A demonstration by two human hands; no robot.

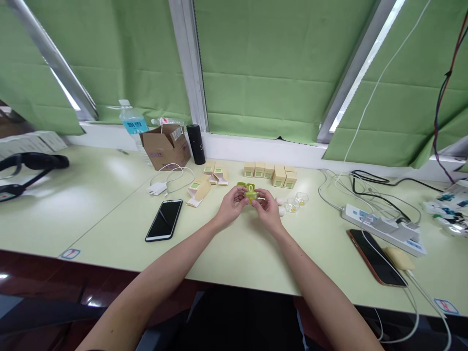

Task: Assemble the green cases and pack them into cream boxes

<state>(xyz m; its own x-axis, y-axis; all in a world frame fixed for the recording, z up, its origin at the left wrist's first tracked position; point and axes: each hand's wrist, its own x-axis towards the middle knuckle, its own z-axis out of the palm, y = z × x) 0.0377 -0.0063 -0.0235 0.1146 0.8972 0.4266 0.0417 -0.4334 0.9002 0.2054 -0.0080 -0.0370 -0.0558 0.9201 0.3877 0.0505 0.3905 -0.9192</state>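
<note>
Between the fingertips of my left hand [229, 204] and my right hand [268, 208] is a small olive-green piece with a yellowish loop on top [251, 194]. Both hands are closed on it from either side, just above the table. Right behind it lie more green pieces [241, 185], partly hidden. Beside my right hand are clear plastic cups [292, 204] with something small and yellow in them, and small white pieces [281, 210] partly covered by the hand. Small closed cream boxes [279, 176] stand in a row beyond my hands. Opened cream boxes [199, 189] lie to the left.
A black-screened phone [164, 220] and a white charger [158, 188] lie left. Behind stand a cardboard box [166, 147], a black bottle [196, 144] and a water bottle [133, 126]. On the right are a power strip [383, 229], tangled cables and another phone [375, 258].
</note>
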